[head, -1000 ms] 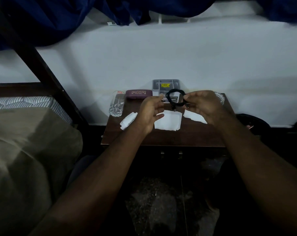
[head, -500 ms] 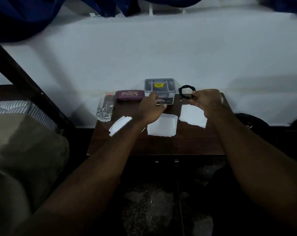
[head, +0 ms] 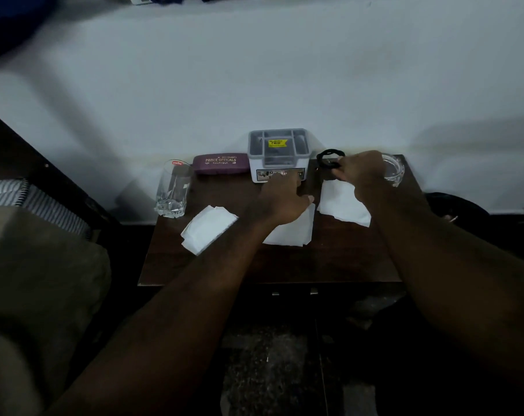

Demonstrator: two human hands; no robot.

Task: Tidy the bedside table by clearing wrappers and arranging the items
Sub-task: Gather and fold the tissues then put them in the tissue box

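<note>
A dark wooden bedside table (head: 329, 265) stands against the wall. Along its back sit a drinking glass (head: 172, 189), a maroon glasses case (head: 221, 163), a grey divided box (head: 277, 154) and a glass ashtray (head: 394, 169). In front lie the left wrapper (head: 208, 228), middle wrapper (head: 293, 231) and right wrapper (head: 341, 202), all white paper.

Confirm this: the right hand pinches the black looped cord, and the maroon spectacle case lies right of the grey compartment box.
One error: the head view shows the maroon spectacle case left of the grey compartment box. The right hand does pinch the black looped cord.
</note>
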